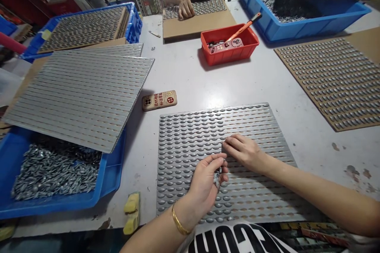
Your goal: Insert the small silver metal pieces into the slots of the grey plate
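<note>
left hand (204, 184) cups loose pieces (217, 178) — loosening might spill them over the board (258, 124); right hand (245, 152), two o'clock of it — grip unclear.

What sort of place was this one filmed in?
Probably a workshop or factory: a blue bin of small grey pieces, a grey board holding rows of similar ones, and a co-worker's hand at another board.
</note>
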A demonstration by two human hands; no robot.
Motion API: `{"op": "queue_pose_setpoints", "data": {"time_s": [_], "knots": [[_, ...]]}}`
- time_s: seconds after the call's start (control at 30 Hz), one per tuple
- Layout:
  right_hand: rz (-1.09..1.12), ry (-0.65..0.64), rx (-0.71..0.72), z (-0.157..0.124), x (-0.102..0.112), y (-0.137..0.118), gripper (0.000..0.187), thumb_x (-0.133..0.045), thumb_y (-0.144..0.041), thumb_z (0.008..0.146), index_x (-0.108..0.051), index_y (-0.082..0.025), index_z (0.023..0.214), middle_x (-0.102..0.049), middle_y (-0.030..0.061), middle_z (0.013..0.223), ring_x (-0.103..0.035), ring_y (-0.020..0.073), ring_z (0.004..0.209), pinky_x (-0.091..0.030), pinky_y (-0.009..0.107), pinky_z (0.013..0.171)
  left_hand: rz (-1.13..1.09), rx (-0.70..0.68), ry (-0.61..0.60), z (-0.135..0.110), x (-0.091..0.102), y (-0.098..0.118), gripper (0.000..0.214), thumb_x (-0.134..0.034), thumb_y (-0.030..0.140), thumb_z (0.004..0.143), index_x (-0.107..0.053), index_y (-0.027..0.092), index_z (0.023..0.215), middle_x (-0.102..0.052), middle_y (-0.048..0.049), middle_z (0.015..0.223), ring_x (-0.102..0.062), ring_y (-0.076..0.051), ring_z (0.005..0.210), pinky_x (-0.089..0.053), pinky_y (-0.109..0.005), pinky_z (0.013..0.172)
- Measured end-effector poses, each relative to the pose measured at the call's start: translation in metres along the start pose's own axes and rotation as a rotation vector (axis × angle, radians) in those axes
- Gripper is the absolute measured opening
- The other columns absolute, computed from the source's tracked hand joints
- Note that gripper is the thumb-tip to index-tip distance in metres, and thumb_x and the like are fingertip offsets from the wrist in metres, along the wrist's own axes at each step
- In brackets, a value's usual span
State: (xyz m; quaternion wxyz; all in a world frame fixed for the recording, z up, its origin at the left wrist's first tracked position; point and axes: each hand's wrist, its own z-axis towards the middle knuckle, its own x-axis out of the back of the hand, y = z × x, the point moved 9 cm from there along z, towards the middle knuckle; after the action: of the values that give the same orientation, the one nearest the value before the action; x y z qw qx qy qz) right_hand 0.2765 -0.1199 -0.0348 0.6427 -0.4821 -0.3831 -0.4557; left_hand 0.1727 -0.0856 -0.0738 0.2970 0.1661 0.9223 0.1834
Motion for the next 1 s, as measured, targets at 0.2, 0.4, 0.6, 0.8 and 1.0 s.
{"op": "queue_pose_setpoints", "data": {"time_s": [0.2, 0.4, 0.6, 0.8, 1.0], "knots": [[-0.021, 0.016, -0.027, -0.002, -0.003, 0.003, 0.028, -0.041, -0.017, 0.097, -0.059, -0.01, 0.117, -0.063, 0.0152, 0.099, -0.053, 0.0253, 0.09, -0.05, 0.041, 0.078, 0.009, -0.059, 0.001, 0.001, 0.0, 0.005, 0.017, -0.073, 0.027, 0.076, -0.063, 0.015, 0.083, -0.06, -0.0022, 0.075, -0.052, -0.008, 0.062, -0.038, -0.018, 0.055], [0.159, 0.114, -0.134, 0.001, 0.011, 0.008, 0.025, -0.043, -0.015, 0.095, -0.063, -0.015, 0.11, -0.065, 0.0132, 0.098, -0.056, 0.0239, 0.091, -0.05, 0.039, 0.077, -0.012, -0.099, 0.019, 0.004, 0.004, 0.01, 0.024, -0.077, 0.028, 0.072, -0.066, 0.014, 0.088, -0.058, -0.0009, 0.071, -0.052, -0.007, 0.061, -0.039, -0.017, 0.054], [0.955, 0.042, -0.557, -0.001, 0.015, 0.012, 0.018, -0.055, -0.032, 0.093, -0.067, -0.018, 0.096, -0.068, 0.0044, 0.082, -0.06, 0.015, 0.07, -0.047, 0.025, 0.059, 0.007, -0.166, 0.019, 0.007, 0.004, 0.015, 0.021, -0.078, 0.022, 0.069, -0.063, 0.014, 0.083, -0.061, -0.0017, 0.07, -0.054, -0.009, 0.063, -0.042, -0.019, 0.056], [1.208, -0.033, -0.763, -0.009, -0.003, 0.016, 0.016, -0.063, -0.032, 0.086, -0.067, -0.017, 0.089, -0.065, 0.0014, 0.078, -0.058, 0.012, 0.066, -0.046, 0.022, 0.057, 0.081, -0.157, -0.005, 0.007, 0.0, 0.009, 0.018, -0.075, 0.019, 0.069, -0.063, 0.014, 0.082, -0.06, -0.0001, 0.064, -0.053, -0.008, 0.058, -0.04, -0.019, 0.054], [1.194, -0.114, -0.664, -0.01, -0.003, 0.009, 0.013, -0.06, -0.027, 0.087, -0.064, -0.015, 0.083, -0.064, 0.0013, 0.069, -0.057, 0.0115, 0.061, -0.044, 0.022, 0.055, 0.095, -0.072, -0.026, 0.004, -0.001, 0.007, 0.016, -0.074, 0.022, 0.072, -0.062, 0.014, 0.08, -0.06, -0.0004, 0.066, -0.053, -0.008, 0.056, -0.041, -0.019, 0.053]]}}
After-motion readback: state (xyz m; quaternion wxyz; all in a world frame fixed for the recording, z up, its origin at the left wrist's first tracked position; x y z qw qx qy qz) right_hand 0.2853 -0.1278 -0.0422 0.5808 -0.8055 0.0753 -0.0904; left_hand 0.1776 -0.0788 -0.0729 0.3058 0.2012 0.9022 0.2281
